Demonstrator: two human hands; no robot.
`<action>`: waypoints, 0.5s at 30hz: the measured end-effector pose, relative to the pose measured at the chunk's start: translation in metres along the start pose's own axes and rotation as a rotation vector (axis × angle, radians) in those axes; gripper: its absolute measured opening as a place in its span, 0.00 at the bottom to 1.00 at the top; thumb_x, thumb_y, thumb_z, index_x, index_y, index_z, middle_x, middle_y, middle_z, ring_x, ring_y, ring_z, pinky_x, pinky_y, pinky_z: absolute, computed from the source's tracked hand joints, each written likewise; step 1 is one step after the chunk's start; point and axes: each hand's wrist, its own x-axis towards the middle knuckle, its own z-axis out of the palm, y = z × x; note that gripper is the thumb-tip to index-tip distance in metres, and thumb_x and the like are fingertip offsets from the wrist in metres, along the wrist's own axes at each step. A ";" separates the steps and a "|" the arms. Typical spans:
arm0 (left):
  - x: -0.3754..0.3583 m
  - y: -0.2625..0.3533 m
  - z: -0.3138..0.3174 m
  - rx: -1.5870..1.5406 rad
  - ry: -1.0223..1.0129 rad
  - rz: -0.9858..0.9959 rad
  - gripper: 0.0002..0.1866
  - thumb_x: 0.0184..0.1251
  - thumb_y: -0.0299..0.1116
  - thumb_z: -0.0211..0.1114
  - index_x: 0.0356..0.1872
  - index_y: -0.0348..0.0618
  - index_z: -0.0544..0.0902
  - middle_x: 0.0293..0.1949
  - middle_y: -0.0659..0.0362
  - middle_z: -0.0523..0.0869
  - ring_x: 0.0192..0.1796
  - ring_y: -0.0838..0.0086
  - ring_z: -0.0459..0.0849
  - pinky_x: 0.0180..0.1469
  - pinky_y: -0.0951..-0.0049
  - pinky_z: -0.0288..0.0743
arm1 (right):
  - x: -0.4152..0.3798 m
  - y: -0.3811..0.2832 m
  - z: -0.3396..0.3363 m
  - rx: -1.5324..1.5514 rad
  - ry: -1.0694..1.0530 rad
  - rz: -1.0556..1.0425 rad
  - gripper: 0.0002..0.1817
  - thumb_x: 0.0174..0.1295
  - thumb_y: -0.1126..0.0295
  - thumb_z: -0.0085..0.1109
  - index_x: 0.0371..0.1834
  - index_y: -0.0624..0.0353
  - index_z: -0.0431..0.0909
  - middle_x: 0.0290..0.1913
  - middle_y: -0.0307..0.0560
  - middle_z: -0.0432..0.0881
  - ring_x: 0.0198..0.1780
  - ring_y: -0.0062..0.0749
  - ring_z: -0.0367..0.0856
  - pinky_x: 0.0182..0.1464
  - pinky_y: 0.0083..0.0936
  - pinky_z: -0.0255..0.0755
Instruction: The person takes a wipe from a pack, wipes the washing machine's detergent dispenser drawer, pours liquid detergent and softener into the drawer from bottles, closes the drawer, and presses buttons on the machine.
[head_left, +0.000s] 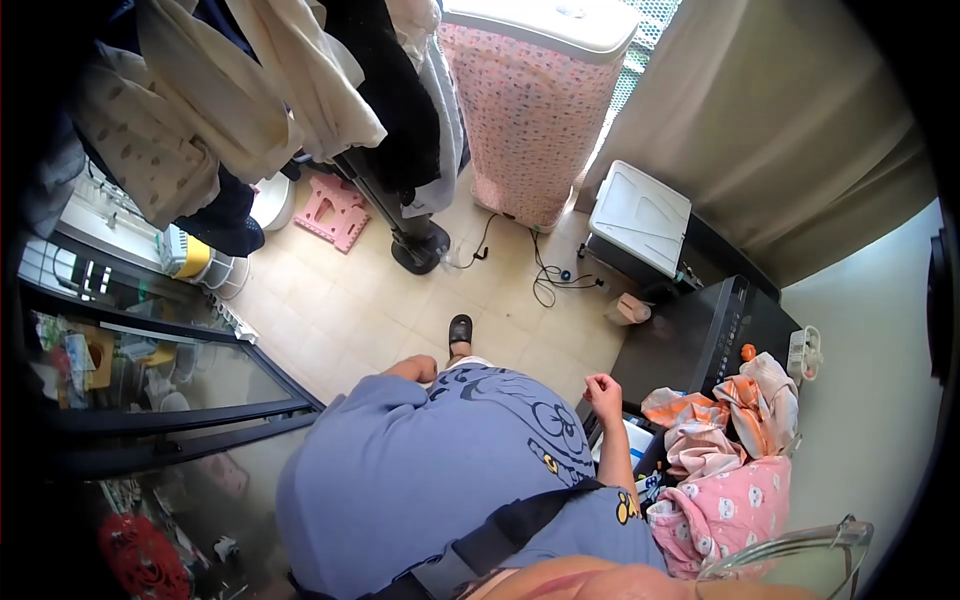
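Observation:
My left hand (424,368) hangs beside my body at the front edge of my blue-grey shirt (430,460). Its fingers are turned away, and I cannot see whether they hold anything. On the other side my right hand (602,391) is raised near my hip with its fingers curled in, and nothing shows in them. Close to that hand stands a black appliance (680,345) with a row of controls. Orange and pink cloths (735,410) and a pink printed fabric (735,505) are heaped behind it. One dark clog (460,329) shows on my foot.
Clothes (300,80) hang at the upper left above a dark stand (420,250). A pink folding stool (332,213) lies on the tiled floor. Ahead are a pink patterned covered unit (530,120), loose cables (548,280) and a white-lidded bin (640,220). Glass doors (190,370) are at left.

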 end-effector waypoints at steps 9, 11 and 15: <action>-0.049 0.076 -0.069 -0.416 0.415 0.036 0.19 0.63 0.52 0.63 0.38 0.50 0.91 0.42 0.50 0.92 0.47 0.51 0.89 0.50 0.55 0.83 | -0.010 0.054 -0.014 0.149 -0.037 0.238 0.09 0.71 0.63 0.64 0.36 0.55 0.81 0.23 0.35 0.77 0.24 0.21 0.78 0.29 0.22 0.76; -0.071 0.084 -0.056 -0.410 0.334 0.064 0.15 0.63 0.47 0.64 0.41 0.52 0.91 0.44 0.51 0.92 0.48 0.54 0.89 0.52 0.56 0.83 | -0.010 0.053 -0.001 0.131 -0.107 0.264 0.08 0.71 0.64 0.64 0.36 0.55 0.80 0.22 0.36 0.77 0.23 0.22 0.78 0.27 0.22 0.75; -0.091 0.066 -0.011 -0.408 0.305 0.055 0.16 0.64 0.47 0.65 0.42 0.49 0.91 0.43 0.52 0.92 0.47 0.57 0.90 0.52 0.58 0.83 | 0.014 0.035 0.029 -0.065 -0.201 0.202 0.07 0.70 0.66 0.64 0.36 0.56 0.80 0.22 0.35 0.76 0.22 0.21 0.77 0.26 0.20 0.74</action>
